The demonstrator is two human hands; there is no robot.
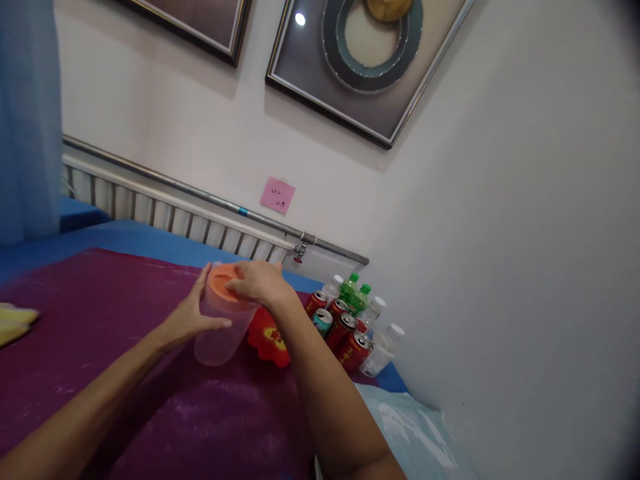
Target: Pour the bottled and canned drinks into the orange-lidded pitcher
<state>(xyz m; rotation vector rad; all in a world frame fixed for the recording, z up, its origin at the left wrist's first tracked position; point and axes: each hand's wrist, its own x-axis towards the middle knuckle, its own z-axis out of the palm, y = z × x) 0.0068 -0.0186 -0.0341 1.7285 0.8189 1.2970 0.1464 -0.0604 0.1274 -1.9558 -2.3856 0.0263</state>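
Observation:
A clear plastic pitcher [219, 341] stands slightly tilted in view on the dark red table cover. Its orange lid [220, 285] sits on top. My left hand [191, 316] is wrapped round the pitcher's upper side, thumb across the front and fingers behind. From the right, my right hand [261, 280] grips the lid, its fingers bent onto the top; part of the lid is hidden by them. Just right of the pitcher, partly behind my right forearm, lies a red scalloped dish [269, 339] with a yellow pattern.
Several red drink cans [354, 352], a teal can [323, 321], green bottles [358, 300] and clear white-capped bottles [383, 350] cluster right of my forearm, near the wall. Something yellow [16, 321] lies at the left edge. A radiator [165, 215] and pipe run behind the table.

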